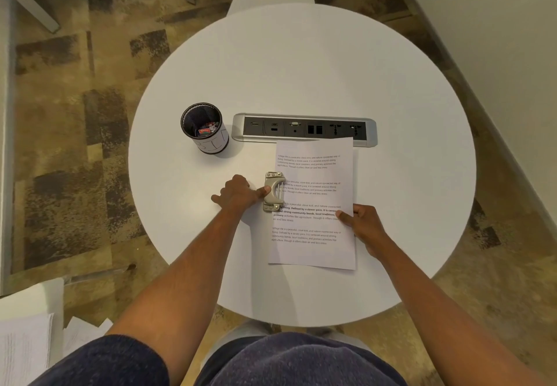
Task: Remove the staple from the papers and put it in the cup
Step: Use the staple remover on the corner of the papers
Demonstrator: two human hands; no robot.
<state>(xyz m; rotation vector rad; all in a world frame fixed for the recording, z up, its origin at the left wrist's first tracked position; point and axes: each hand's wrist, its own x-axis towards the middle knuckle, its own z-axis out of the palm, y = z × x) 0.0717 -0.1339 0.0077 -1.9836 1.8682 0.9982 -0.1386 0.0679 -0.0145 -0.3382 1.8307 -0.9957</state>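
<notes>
Table: smooth matt white top. Papers: thin matt sheets w/ black print. Staple remover: dull brushed metal. Cup: dark mesh inside. Socket strip: satin silver frame, black plastic.

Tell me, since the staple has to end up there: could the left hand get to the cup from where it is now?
Probably yes. The left hand rests at the staple remover, and only bare table lies between it and the cup, which stands upright, mouth open.
</notes>
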